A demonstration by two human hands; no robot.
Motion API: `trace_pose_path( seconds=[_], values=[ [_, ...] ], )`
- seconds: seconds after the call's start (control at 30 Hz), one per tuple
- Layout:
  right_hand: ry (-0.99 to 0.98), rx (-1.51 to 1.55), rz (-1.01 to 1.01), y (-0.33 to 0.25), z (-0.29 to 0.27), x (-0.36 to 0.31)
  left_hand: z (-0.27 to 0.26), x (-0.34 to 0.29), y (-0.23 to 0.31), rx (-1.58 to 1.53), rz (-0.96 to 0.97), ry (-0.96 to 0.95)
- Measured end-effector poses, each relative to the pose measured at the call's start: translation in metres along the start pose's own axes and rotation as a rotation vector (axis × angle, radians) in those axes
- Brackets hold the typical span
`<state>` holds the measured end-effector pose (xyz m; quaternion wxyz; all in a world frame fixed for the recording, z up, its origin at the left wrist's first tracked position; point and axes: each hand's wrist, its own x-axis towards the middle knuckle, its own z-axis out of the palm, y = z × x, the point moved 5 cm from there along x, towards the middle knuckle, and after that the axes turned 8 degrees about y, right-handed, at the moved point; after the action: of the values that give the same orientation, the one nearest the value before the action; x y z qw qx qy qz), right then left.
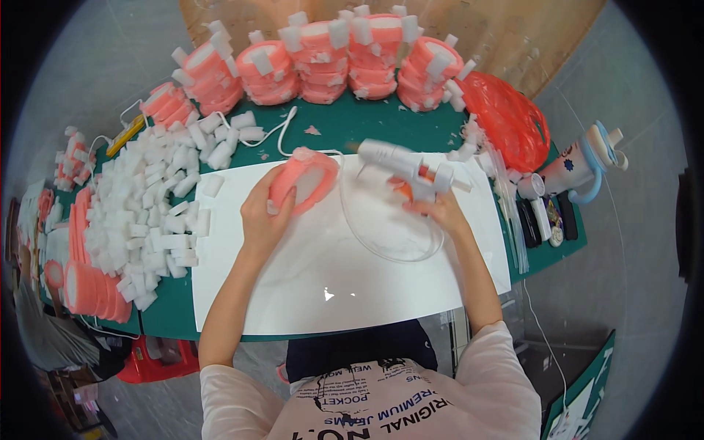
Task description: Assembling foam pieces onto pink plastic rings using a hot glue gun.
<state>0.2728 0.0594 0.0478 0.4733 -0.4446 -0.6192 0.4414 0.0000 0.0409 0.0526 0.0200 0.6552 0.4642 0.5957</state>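
Observation:
My left hand (pixel 261 214) grips a round pink foam piece (pixel 328 185) with a white centre, held tilted above the white board (pixel 293 286). In my right hand (pixel 441 211) is a white hot glue gun (pixel 392 157) with an orange trigger. Its nozzle points left, toward the pink foam piece, and the two are apart. The glue gun's cable (pixel 353 233) loops over the board between my hands. Part of my right hand is blurred.
Stacked pink foam pieces (pixel 323 70) line the table's far edge. Loose white foam blocks (pixel 147 198) cover the left side, beside a yellow power strip (pixel 126 136). Clear glue sticks (pixel 511 213), a red plastic bag (pixel 506 117) and a tumbler (pixel 568 170) stand right. Someone sits far left.

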Motion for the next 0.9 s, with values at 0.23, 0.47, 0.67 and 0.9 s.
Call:
trace_pose_path(
  seconds=[0.23,0.47,0.67,0.9],
  values=[
    [0.705,-0.6,-0.21,0.026,-0.091,0.019,0.004,-0.005,0.003,0.025,0.041,-0.075],
    [0.703,-0.696,-0.096,0.058,-0.109,0.033,0.005,-0.002,0.007,0.053,0.098,-0.009],
    [0.683,-0.944,-0.383,0.039,-0.112,0.027,0.011,-0.004,0.0,0.019,0.048,-0.062],
    [0.372,-1.426,0.001,-0.005,-0.093,-0.016,0.0,-0.011,0.0,0.057,0.092,-0.043]
  ],
)
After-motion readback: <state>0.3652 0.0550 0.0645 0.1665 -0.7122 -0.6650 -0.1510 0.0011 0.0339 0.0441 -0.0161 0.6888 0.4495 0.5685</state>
